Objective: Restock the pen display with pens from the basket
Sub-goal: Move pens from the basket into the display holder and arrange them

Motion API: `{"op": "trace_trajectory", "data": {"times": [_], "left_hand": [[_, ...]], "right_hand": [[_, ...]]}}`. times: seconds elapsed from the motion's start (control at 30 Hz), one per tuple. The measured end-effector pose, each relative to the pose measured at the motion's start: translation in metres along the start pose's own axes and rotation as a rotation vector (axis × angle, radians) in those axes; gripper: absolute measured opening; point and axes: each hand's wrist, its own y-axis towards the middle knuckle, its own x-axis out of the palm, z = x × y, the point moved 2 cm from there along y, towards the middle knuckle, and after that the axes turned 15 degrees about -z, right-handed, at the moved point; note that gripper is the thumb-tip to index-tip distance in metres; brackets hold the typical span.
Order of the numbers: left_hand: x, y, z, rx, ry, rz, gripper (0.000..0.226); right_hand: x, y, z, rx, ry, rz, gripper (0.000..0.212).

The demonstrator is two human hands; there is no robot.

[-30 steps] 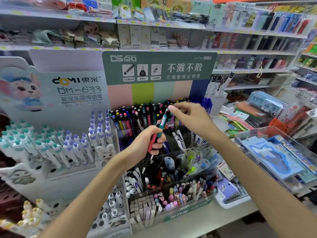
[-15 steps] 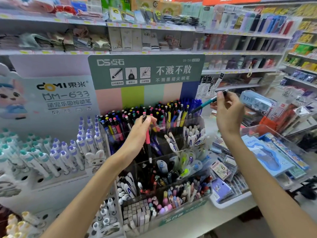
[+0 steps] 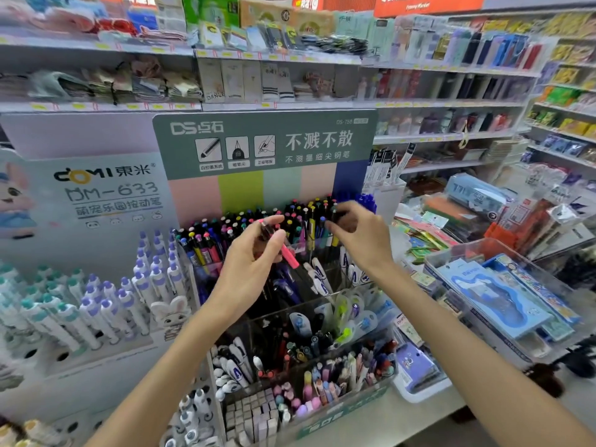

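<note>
Pink pen [image 3: 288, 255], left hand [image 3: 254, 262] pinching (raised)

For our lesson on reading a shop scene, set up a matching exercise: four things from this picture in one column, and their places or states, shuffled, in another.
Things:
1. pink pen
2. right hand
3. rabbit figure
4. blue pencil case

Places or states:
A. on the right, among goods beside the display
B. held in the left hand
C. reaching into the top row of pens
D. beside the white pens on the left

Pairs: 1-B, 2-C, 3-D, 4-A
</note>
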Motion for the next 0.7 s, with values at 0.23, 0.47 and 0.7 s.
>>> {"op": "trace_trajectory", "data": {"times": [0.23,0.47,0.7], "left_hand": [[-0.027,-0.004,0.011,0.108,0.103,0.398,0.032],[-0.031,-0.001,0.029,0.256,0.291,0.481,0.029],[-0.001,0.032,0.016,0.382,0.805,0.301,0.035]], "right_hand": [[-0.006,0.006,-0.007,-0.144,-0.279,-0.08,0.032],[-0.009,-0.002,-0.008,-0.112,-0.238,-0.052,0.028],[-0.004,-0.011,-0.004,-0.053,-0.16,-0.091,0.036]]}}
